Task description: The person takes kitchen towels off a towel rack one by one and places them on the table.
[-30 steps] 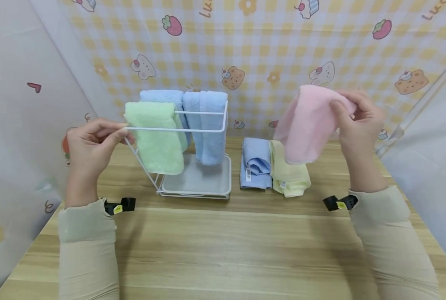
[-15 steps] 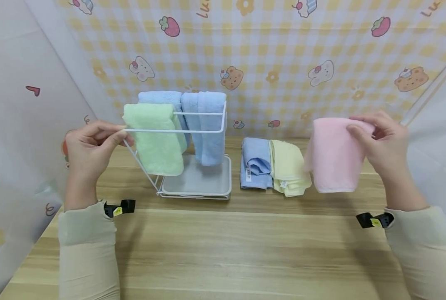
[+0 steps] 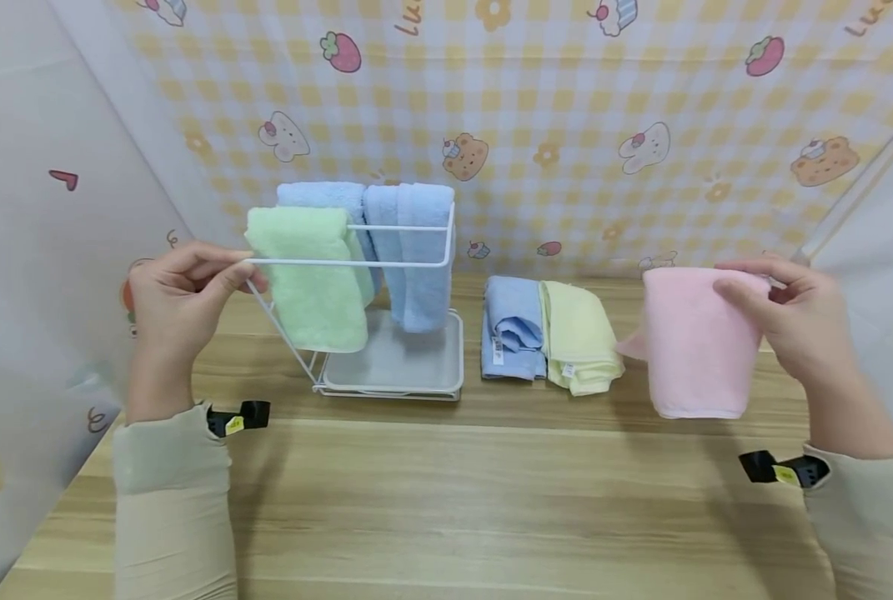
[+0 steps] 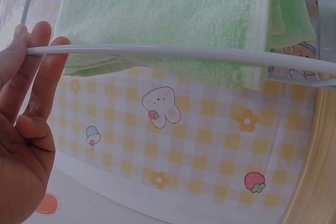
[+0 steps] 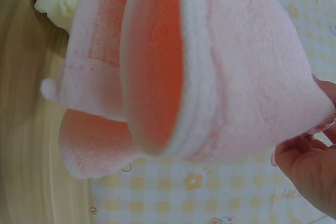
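At the front left corner of a white wire rack, my left hand pinches the top bar between thumb and fingers; the left wrist view shows this grip on the bar too. A green towel hangs folded over the rack, with two blue towels behind and to its right. On the right, my right hand pinches a folded pink towel by its upper right edge. The pink towel hangs down above the table, its loose layers parted in the right wrist view.
A folded blue cloth and a folded yellow cloth lie side by side on the wooden table, between the rack and the pink towel. A grey tray forms the rack's base. A patterned curtain closes the back.
My right hand has carried the pink towel rightward and down, away from above the yellow cloth. My left hand keeps its hold on the rack, which has stayed in place.
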Tool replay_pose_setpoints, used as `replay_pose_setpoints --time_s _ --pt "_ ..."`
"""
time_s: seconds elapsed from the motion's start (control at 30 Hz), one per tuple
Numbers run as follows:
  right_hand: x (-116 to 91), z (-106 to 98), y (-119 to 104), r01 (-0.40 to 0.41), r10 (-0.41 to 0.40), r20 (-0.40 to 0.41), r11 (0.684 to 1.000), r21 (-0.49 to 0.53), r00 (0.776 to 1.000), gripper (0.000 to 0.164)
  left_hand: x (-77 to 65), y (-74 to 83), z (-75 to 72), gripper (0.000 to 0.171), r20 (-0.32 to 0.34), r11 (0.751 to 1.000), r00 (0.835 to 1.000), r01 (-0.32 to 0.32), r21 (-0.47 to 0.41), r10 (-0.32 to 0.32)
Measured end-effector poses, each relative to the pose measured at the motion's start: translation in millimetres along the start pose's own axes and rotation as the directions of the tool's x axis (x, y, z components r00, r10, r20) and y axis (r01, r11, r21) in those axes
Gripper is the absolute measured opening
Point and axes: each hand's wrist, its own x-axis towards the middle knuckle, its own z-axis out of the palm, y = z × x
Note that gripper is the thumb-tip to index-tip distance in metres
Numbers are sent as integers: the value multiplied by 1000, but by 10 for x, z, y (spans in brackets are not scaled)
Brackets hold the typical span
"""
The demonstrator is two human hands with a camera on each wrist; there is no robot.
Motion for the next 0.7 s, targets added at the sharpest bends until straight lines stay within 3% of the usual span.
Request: replay_pose_setpoints --time_s 0.33,0.53,0.7 --pt "-71 -103 -10 -44 45 20 998 -38 999 20 14 -15 0 7 -15 1000 1000 -17 10 17" --pt "46 34 274 -57 60 108 998 -35 992 17 16 -14 0 10 0 1000 1000 -26 -14 26" --pt "161 173 493 -11 19 109 998 -65 994 17 12 -15 8 9 1 1000 1000 -20 -12 20"
